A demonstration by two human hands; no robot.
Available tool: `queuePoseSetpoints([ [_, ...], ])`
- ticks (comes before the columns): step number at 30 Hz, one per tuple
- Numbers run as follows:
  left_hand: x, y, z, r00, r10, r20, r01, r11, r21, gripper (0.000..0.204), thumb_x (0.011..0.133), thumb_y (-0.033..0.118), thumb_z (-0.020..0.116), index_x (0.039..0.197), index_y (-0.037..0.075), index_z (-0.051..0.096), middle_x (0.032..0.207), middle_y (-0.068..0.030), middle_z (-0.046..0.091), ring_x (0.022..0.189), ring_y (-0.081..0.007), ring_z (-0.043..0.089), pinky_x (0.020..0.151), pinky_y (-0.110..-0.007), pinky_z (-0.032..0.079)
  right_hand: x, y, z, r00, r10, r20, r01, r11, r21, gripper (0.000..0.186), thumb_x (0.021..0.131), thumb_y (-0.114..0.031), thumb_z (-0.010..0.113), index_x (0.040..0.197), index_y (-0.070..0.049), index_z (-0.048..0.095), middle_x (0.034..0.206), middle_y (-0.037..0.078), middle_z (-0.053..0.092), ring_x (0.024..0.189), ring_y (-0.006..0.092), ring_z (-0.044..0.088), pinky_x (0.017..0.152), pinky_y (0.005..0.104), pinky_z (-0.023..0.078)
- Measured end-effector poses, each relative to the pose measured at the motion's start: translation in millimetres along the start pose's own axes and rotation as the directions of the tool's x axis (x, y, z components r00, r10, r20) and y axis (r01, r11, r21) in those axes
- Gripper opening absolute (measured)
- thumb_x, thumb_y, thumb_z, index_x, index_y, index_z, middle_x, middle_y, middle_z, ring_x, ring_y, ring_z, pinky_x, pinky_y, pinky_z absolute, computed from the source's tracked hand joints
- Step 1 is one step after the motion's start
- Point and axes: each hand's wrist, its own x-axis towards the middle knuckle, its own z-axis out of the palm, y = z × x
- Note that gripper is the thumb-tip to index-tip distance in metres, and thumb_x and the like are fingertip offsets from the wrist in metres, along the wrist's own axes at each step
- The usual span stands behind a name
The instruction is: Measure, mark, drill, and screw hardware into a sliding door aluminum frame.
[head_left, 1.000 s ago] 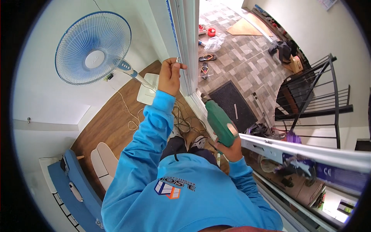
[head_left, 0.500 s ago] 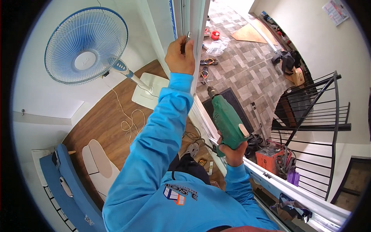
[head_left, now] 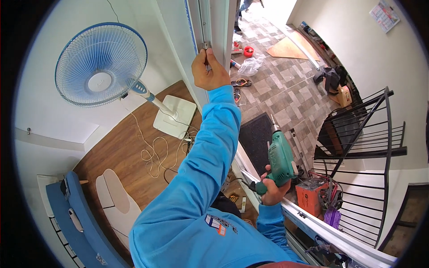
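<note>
My left hand (head_left: 211, 71) is raised to the upright white frame (head_left: 220, 27), with thumb and fingers pinched together. A small metal piece (head_left: 206, 45) shows at the fingertips, against the frame's grooved channel; the fingers hide most of it. Lower and to the right, my right hand (head_left: 273, 190) is wrapped around the handle of a green power drill (head_left: 280, 158). The bit (head_left: 272, 119) in the drill's chuck points up and away from me, apart from the frame. A dark cord runs from the base of the handle.
To the left stand a blue pedestal fan (head_left: 100, 67) with loose cords and a blue sofa (head_left: 85, 219). A white rail (head_left: 330, 228) crosses at lower right. Beyond lie a dark mat (head_left: 257, 138), an orange box (head_left: 309, 199), sandals and a black stair railing (head_left: 357, 174). Someone's legs show far back.
The drill has swung right and its bit points more upright. My left hand stays at the frame, its arm shifted right in view. A person's legs have appeared at the far top.
</note>
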Motion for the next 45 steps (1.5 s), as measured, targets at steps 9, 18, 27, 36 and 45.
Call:
queuePoseSetpoints([
  [9, -8, 4, 8, 0.993, -0.074, -0.096, 0.076, 0.997, 0.024, 0.019, 0.082, 0.010, 0.071, 0.095, -0.005, 0.069, 0.085, -0.0134, 0.068, 0.080, -0.0186, 0.062, 0.068, -0.028, 0.051, -6, -6, -12, 0.999, 0.002, 0.044, -0.001, 0.999, -0.041, 0.066, 0.057, 0.005, 0.057, 0.123, -0.002, 0.047, 0.097, 0.016, 0.060, 0.070, 0.0176, 0.060, 0.063, 0.0283, 0.053],
  [18, -5, -4, 11, 0.993, -0.028, -0.110, 0.033, 0.998, 0.044, 0.013, 0.082, 0.008, 0.069, 0.092, 0.000, 0.070, 0.090, -0.0099, 0.048, 0.074, -0.0216, 0.052, 0.065, -0.032, 0.047, -8, -2, -22, 0.996, 0.012, 0.091, -0.003, 0.995, -0.097, 0.063, 0.058, 0.006, 0.058, 0.121, 0.003, 0.048, 0.100, 0.018, 0.063, 0.074, 0.0180, 0.061, 0.068, 0.0301, 0.052],
  [27, 0, -18, 1, 0.986, 0.168, -0.005, -0.163, 0.962, 0.218, 0.016, 0.079, 0.009, 0.072, 0.093, 0.001, 0.070, 0.093, -0.0109, 0.046, 0.086, -0.0249, 0.050, 0.070, -0.037, 0.046, -8, 1, -24, 0.995, 0.003, 0.095, 0.011, 0.990, -0.143, 0.062, 0.057, 0.004, 0.056, 0.119, 0.001, 0.051, 0.099, 0.016, 0.062, 0.074, 0.0166, 0.061, 0.066, 0.0288, 0.052],
  [36, -7, -12, 5, 0.996, 0.083, -0.024, -0.081, 0.994, 0.079, 0.018, 0.080, 0.011, 0.070, 0.092, -0.002, 0.068, 0.100, -0.0124, 0.046, 0.091, -0.0250, 0.051, 0.079, -0.036, 0.048, -7, 3, -26, 0.996, 0.033, 0.089, -0.022, 0.993, -0.113, 0.063, 0.061, 0.006, 0.061, 0.122, 0.001, 0.047, 0.102, 0.017, 0.063, 0.075, 0.0169, 0.063, 0.070, 0.0293, 0.052],
  [45, -8, -16, 4, 0.997, 0.081, 0.007, -0.081, 0.986, 0.143, 0.019, 0.083, 0.012, 0.067, 0.091, -0.005, 0.066, 0.114, -0.0172, 0.050, 0.104, -0.0291, 0.054, 0.087, -0.038, 0.048, -3, 4, -25, 0.994, 0.018, 0.110, -0.004, 0.992, -0.128, 0.063, 0.060, 0.004, 0.062, 0.121, 0.002, 0.047, 0.102, 0.017, 0.062, 0.077, 0.0175, 0.062, 0.070, 0.0296, 0.052],
])
